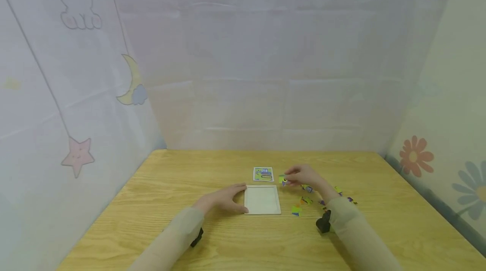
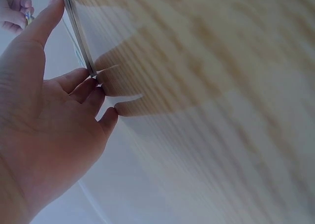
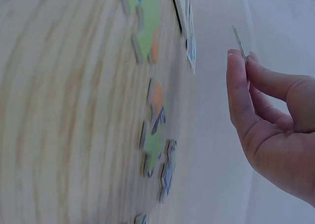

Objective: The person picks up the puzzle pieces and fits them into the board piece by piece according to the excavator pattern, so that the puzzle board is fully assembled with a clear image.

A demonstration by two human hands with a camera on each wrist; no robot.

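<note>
A shallow white puzzle tray [image 1: 262, 199] with a raised rim lies on the table, its inside bare. My left hand [image 1: 223, 199] rests at its left side, thumb against the near corner and index finger by the far corner. In the left wrist view the other fingertips [image 2: 109, 118] touch the tabletop. Above the table, right of the tray's far corner, my right hand [image 1: 303, 175] pinches a green jigsaw piece [image 1: 282, 179] between thumb and fingers. The right wrist view shows this piece [image 3: 238, 39] edge-on.
Behind the tray lies a small printed picture card [image 1: 263, 174] in green and purple. Loose jigsaw pieces [image 1: 296, 210] are scattered to the tray's right, several near or under my right forearm. Patterned cloth walls [image 1: 235, 94] stand around the wooden table [image 1: 182, 170].
</note>
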